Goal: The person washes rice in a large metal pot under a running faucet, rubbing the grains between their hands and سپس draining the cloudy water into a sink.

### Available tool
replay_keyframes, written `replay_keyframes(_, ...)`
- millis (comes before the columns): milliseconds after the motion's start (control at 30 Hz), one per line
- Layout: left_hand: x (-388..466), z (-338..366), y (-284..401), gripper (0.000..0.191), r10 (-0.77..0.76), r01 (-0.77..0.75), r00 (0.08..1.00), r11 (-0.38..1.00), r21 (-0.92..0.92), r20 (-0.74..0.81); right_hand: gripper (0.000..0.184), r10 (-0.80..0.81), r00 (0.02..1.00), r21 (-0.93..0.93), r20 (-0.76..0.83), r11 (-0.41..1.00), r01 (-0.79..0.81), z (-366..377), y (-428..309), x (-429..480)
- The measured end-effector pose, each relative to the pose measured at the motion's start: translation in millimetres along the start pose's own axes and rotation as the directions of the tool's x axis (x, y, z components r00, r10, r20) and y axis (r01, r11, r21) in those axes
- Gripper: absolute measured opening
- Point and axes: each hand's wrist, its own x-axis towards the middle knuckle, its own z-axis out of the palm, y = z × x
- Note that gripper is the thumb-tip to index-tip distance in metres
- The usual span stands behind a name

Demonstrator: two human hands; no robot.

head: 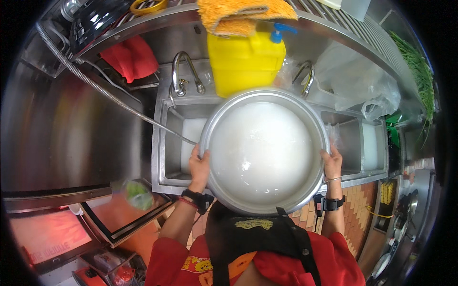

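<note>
A large round metal pot (263,146), with cloudy white liquid in it, is held in front of my body over the sinks. My left hand (199,165) grips its left side, the thumb on the rim. On the opposite side my right hand (332,162) grips the rim in the same way. A flexible metal hose (125,103) runs down from the upper left and ends near my left hand. Behind the pot stands a yellow plastic jug (247,60) with a blue pump. The fingers under the pot are hidden.
The left sink basin (173,143) and right sink basin (347,136) flank the pot. Curved metal faucets (184,69) rise behind. Above is a slatted metal shelf (332,30) with an orange towel (247,16). A red cloth (130,59) lies back left; plastic bags (357,78) hang at right.
</note>
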Motion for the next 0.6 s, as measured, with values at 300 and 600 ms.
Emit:
replay_keyframes(300,-1,4,-16,0.046,-0.055,0.058,0.997,0.995,-0.076,0.049,0.034,-0.006,1.000,-0.092,0.014,0.996,0.007,0,-50,-18)
replay_keyframes(600,5,11,-32,0.031,-0.122,0.123,0.983,0.992,0.006,0.138,0.036,-0.060,0.998,-0.170,0.014,0.984,0.062,1,-77,-21)
